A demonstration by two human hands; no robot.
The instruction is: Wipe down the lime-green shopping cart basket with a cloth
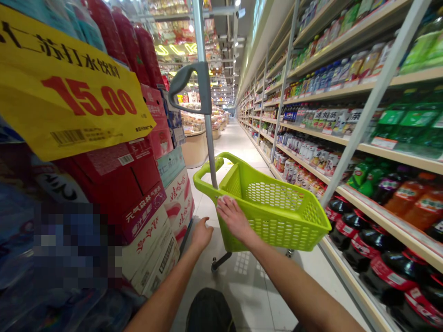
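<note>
A bright green shopping cart (pixel 277 226) with perforated sides stands in front of me in the aisle. Its basket looks bare inside. A tall metal pole with a grey handle (pixel 204 87) rises from its near-left corner. My right hand (pixel 233 216) lies against the outer side of the basket near that corner, its fingers pressing a small whitish tissue (pixel 226 199) to the green plastic. My left hand (pixel 202 234) hangs in the air left of the cart, thumb and fingers apart, with nothing in it.
Stacked drink cartons (pixel 148 198) line my left, below a yellow price sign (pixel 76 92). Shelves of bottles (pixel 391 184) run along the right, with large dark soda bottles (pixel 377 258) at the bottom. Pale tiled floor (pixel 238 131) stretches ahead between them.
</note>
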